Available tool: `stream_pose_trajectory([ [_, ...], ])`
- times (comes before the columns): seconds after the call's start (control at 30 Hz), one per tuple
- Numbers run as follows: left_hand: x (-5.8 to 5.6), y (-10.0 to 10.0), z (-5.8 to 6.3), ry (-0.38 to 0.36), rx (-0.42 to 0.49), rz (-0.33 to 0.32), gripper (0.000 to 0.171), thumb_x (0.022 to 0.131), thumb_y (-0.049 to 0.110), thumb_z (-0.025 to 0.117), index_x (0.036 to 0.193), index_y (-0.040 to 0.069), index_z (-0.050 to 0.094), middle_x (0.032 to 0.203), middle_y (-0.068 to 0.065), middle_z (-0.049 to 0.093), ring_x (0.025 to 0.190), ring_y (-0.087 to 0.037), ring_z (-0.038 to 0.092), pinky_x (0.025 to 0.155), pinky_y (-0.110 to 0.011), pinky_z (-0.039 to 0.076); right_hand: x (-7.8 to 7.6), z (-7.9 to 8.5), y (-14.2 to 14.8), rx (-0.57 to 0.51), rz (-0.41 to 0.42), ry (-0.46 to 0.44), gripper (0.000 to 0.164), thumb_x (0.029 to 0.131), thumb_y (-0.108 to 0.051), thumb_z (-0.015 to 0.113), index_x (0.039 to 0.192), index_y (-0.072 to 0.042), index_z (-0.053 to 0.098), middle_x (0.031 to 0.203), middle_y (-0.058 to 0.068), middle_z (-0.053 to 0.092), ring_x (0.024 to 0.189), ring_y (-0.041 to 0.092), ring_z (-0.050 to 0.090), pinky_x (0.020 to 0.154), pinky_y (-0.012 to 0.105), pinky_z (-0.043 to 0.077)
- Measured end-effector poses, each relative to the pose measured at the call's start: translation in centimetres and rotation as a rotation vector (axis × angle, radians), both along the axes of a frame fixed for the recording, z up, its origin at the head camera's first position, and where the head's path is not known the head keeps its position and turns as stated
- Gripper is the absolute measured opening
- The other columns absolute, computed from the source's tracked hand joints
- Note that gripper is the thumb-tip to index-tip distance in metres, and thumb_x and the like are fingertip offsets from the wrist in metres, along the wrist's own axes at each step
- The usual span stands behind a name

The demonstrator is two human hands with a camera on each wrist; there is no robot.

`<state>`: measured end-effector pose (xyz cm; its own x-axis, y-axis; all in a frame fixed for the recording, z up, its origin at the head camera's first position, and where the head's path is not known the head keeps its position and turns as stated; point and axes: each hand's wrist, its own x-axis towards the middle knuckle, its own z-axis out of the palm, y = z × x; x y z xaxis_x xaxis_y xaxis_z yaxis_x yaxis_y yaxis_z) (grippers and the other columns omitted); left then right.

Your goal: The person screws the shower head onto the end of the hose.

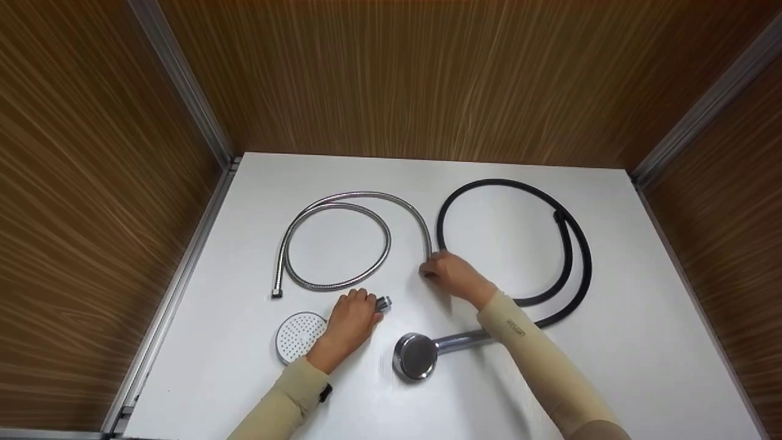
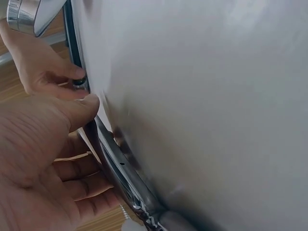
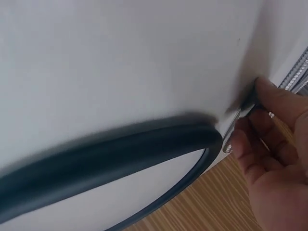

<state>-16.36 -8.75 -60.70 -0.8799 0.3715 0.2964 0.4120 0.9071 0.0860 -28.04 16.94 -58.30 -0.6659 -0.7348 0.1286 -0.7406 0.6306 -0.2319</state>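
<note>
My left hand point(image 1: 351, 321) grips the handle of a shower head point(image 1: 299, 336) with a white, hole-dotted face. Beyond the fingers, the handle's chrome end shows. In the left wrist view the thumb and fingers lie about the dark, shiny handle point(image 2: 125, 168). My right hand point(image 1: 455, 278) pinches the end of a silver metal shower hose point(image 1: 382, 250); the fingers mostly hide that end. A small dark part point(image 3: 250, 101) shows between its fingertips in the right wrist view. Close beside this hand passes a black hose point(image 1: 586, 263).
A second, chrome shower head point(image 1: 415, 357) lies at the front middle, partly under the right forearm, near the black hose's lower end. The silver hose's other end, a nut point(image 1: 277, 293), lies left. Wood-grain walls point(image 1: 391, 79) enclose the white table point(image 1: 635, 342) at back and sides.
</note>
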Motion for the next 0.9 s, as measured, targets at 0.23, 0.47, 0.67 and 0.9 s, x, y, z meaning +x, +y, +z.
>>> stream_pose_trajectory([
  [0.23,-0.1,-0.2,-0.1,-0.011,-0.004,0.007,0.029,0.092,0.027,0.079,0.097,0.0,0.069,0.086,-0.012,0.065,0.082,-0.028,0.064,0.071,-0.04,0.053,-0.1,0.4,-0.3,0.001,0.021,-0.094,0.026,0.095,0.009,0.066,0.118,0.002,0.075,0.111,0.018,0.078,0.103,0.033,0.075,0.096,0.044,0.06],
  [0.47,-0.1,-0.1,-0.2,-0.012,0.002,0.009,0.029,0.09,0.026,0.08,0.096,0.0,0.068,0.085,-0.011,0.065,0.081,-0.028,0.064,0.071,-0.04,0.053,-0.1,0.1,-0.8,0.04,0.053,0.199,0.009,0.09,-0.003,0.075,0.095,-0.007,0.081,0.084,0.013,0.072,0.077,0.028,0.068,0.07,0.037,0.061],
  [0.67,-0.1,0.0,-0.1,-0.034,-0.008,0.014,0.029,0.092,0.027,0.079,0.098,0.0,0.069,0.086,-0.011,0.066,0.081,-0.028,0.065,0.071,-0.04,0.054,-0.4,-0.8,-0.6,-0.001,0.106,0.291,0.013,0.088,-0.007,0.077,0.098,-0.014,0.083,0.105,0.014,0.074,0.089,0.03,0.066,0.075,0.04,0.059],
  [0.9,0.1,0.2,0.0,-0.011,-0.025,0.039,0.027,0.094,0.028,0.076,0.1,0.003,0.067,0.079,-0.012,0.065,0.071,-0.025,0.065,0.059,-0.038,0.055,0.0,-0.6,-0.9,0.003,0.085,0.227,0.013,0.09,-0.014,0.078,0.103,-0.011,0.078,0.101,0.004,0.08,0.092,0.027,0.067,0.075,0.04,0.054],
])
